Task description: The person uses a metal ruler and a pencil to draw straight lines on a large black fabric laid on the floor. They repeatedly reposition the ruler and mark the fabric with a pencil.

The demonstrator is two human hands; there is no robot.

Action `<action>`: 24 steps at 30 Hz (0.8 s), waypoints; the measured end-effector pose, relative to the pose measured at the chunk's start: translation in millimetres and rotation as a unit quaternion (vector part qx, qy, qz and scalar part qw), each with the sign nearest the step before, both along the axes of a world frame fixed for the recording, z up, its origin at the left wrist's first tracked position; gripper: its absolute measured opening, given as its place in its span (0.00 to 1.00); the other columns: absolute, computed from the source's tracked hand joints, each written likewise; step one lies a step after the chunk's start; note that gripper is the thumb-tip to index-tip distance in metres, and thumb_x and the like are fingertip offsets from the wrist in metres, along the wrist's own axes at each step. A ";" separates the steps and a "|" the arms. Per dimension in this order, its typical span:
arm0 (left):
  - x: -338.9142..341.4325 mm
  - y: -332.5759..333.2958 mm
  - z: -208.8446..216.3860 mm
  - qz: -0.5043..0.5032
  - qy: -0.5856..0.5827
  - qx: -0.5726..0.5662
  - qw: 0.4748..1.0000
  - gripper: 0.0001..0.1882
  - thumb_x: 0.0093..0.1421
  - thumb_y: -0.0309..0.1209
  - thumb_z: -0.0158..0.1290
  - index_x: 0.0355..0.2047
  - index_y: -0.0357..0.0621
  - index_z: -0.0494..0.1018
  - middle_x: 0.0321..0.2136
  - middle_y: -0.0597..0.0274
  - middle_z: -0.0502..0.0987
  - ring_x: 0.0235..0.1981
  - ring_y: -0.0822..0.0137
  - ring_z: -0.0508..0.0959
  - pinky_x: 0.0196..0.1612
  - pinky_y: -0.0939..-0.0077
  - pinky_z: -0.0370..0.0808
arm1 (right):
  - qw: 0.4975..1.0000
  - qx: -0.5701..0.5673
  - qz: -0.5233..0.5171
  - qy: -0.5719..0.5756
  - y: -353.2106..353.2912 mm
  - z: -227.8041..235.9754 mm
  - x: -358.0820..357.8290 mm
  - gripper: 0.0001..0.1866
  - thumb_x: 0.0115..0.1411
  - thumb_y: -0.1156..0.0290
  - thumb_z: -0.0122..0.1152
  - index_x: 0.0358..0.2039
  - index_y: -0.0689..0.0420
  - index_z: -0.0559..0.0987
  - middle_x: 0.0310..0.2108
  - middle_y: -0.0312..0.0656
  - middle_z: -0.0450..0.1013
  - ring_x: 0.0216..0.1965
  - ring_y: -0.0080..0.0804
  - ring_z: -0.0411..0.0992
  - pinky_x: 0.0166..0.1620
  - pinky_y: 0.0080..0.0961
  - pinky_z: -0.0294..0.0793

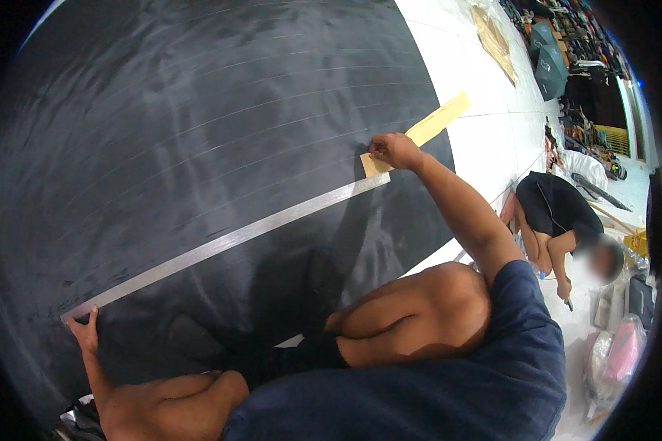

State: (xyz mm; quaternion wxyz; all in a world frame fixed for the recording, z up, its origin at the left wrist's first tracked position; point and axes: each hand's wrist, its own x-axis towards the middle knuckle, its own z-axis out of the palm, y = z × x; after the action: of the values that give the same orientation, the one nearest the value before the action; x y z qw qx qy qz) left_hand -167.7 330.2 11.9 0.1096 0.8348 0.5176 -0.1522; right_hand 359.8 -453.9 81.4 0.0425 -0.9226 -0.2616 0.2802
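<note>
A long silver metal straightedge [224, 245] lies slantwise across a large black sheet [221, 88] marked with several thin pale lines. At its left end, my left hand [86, 334] rests with thumb and fingers spread, the tips touching the lower edge. My right hand [396, 151] is closed over a yellow strip [441, 119], just above the straightedge's right end. Whatever its curled fingers hold, if anything, is too small to make out. The strip lies at an angle, its far end passing beyond the sheet's right edge onto the white floor.
My bent knees [449, 294] are at the sheet's near side. On the right, another person [555, 206] in black crouches on the white tiled floor [485, 140], a small tool in one hand. Folded umbrellas [550, 70], plastic-wrapped bundles [625, 349] and clutter line the right side.
</note>
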 end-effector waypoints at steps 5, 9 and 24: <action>-2.8 0.8 -2.1 -0.012 -0.038 -0.007 0.999 0.61 0.53 0.58 0.65 0.67 0.18 0.48 0.69 0.31 0.50 0.72 0.43 0.49 0.73 0.57 0.47 | 1.000 -0.006 -0.005 -0.004 -3.8 -5.9 1.7 0.10 0.60 0.59 0.63 0.37 0.51 0.80 0.36 0.42 0.82 0.42 0.47 0.79 0.45 0.42 0.76; -1.3 -4.6 -5.6 -0.011 -0.045 -0.003 0.999 0.61 0.52 0.57 0.66 0.66 0.18 0.49 0.68 0.30 0.50 0.71 0.43 0.51 0.73 0.57 0.48 | 1.000 -0.016 0.000 0.003 -4.3 -3.9 3.3 0.11 0.60 0.59 0.63 0.37 0.51 0.80 0.36 0.41 0.82 0.41 0.47 0.79 0.44 0.42 0.76; 39.2 -17.6 40.2 0.015 0.018 -0.095 0.995 0.63 0.46 0.61 0.68 0.66 0.22 0.53 0.66 0.32 0.58 0.68 0.42 0.59 0.70 0.56 0.55 | 0.999 0.028 -0.032 0.011 -3.8 5.6 5.4 0.11 0.62 0.65 0.65 0.40 0.57 0.79 0.37 0.46 0.81 0.41 0.44 0.80 0.44 0.36 0.77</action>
State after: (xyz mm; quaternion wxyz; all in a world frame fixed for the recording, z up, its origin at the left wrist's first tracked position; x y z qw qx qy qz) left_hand -128.4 312.5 52.1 0.1813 0.8098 0.5155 -0.2137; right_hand 365.2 -457.7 87.0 0.0799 -0.9259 -0.2387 0.2815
